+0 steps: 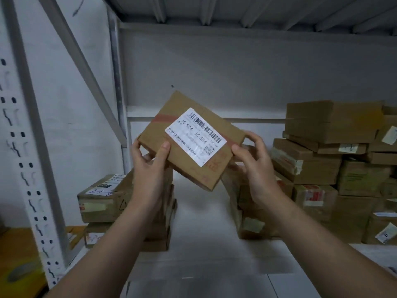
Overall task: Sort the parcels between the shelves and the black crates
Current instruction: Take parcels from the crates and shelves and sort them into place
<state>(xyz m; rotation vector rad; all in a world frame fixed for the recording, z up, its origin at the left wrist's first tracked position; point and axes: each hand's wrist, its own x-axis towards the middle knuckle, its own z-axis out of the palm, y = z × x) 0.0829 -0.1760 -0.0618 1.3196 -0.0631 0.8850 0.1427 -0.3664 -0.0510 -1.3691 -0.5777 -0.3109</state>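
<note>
Head view: a short stack of boxes (103,203) sits left on the white shelf (204,244). Left hand (150,168) and right hand (255,168) clasp a tilted, labelled parcel (189,140) above it. More boxes (333,160) pile right.

two hands: left (148,168) and right (255,166). one parcel (191,140) held up, bearing one white label (196,136). two boxes stacked at left (101,203). a larger pile at right (335,168), roughly ten boxes, exact number unclear. one shelf (204,250).
</note>
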